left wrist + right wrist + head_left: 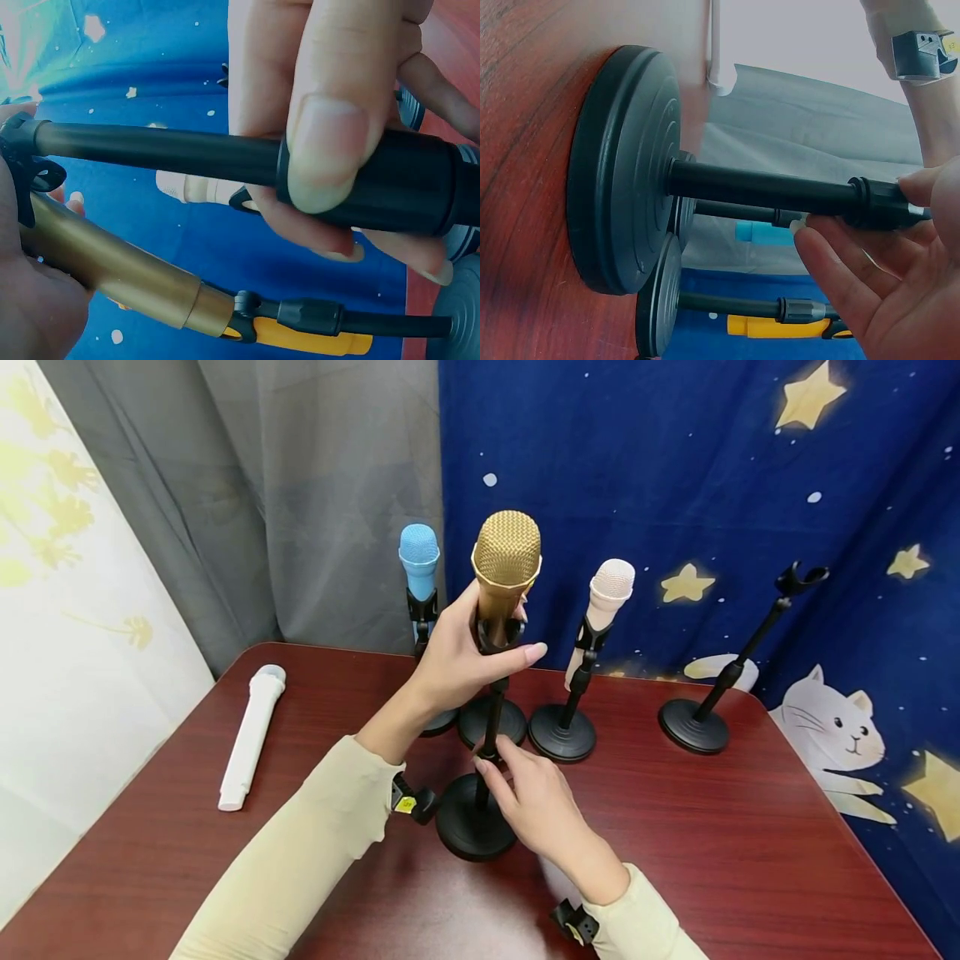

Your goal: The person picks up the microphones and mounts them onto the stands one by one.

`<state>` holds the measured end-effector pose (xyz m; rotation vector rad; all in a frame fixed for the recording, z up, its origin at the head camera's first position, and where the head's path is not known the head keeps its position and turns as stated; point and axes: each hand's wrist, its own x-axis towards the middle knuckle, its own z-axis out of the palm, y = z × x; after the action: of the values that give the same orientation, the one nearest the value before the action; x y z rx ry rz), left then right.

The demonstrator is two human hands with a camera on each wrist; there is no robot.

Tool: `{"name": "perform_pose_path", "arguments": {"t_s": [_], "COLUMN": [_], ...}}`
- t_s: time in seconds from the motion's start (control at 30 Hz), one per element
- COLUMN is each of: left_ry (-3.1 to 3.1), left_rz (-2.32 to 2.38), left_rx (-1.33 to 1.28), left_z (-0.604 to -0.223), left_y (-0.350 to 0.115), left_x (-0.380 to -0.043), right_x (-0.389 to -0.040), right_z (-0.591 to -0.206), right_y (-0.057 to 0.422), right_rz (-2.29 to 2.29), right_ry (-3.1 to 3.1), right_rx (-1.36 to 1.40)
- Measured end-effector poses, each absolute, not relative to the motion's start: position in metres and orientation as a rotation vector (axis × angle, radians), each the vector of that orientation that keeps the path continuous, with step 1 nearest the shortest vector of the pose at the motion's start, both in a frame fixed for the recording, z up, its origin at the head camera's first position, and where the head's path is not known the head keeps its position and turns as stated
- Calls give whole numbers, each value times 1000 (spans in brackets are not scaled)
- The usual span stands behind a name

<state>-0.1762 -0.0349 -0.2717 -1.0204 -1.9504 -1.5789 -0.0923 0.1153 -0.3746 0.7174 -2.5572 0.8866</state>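
Here's the gold microphone (507, 556), grille up, slanting in the clip of a black stand (761, 187), right in the middle above the table (675, 827). The left hand (453, 660) has it, fingers curled round behind the handle and clip, thumb reaching out straight across the front. Down below, the right hand (536, 793) pinches the stand's collar (405, 184), thumb on one side, fingers on the other! The round base (622, 172) sits flat on the wood.

Just behind, a yellow microphone (307, 341) leans in its own stand, mostly hidden from the head view. To its left, the blue microphone (420, 560); to its right, the pale pink microphone (602, 602), both clipped in and tilted. Far right, another stand (729, 675) leans with its clip gaping upward. Out left, well apart, a white microphone (251, 739) lies on the tabletop. And at the back, a grey curtain (345, 485) meets a blue starry one (637, 460).
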Motion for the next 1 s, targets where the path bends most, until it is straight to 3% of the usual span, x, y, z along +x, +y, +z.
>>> {"name": "perform_pose_path", "arguments": {"t_s": [1.0], "left_ry": [-1927], "left_rz": [-1586], "left_rx": [-969], "left_z": [-274], "left_y": [-34], "left_x": [-173], "right_x": [-94], "right_z": [-377], "right_y": [115], "right_rz": [892], "right_ry": [-2523], "right_rx": [744]}}
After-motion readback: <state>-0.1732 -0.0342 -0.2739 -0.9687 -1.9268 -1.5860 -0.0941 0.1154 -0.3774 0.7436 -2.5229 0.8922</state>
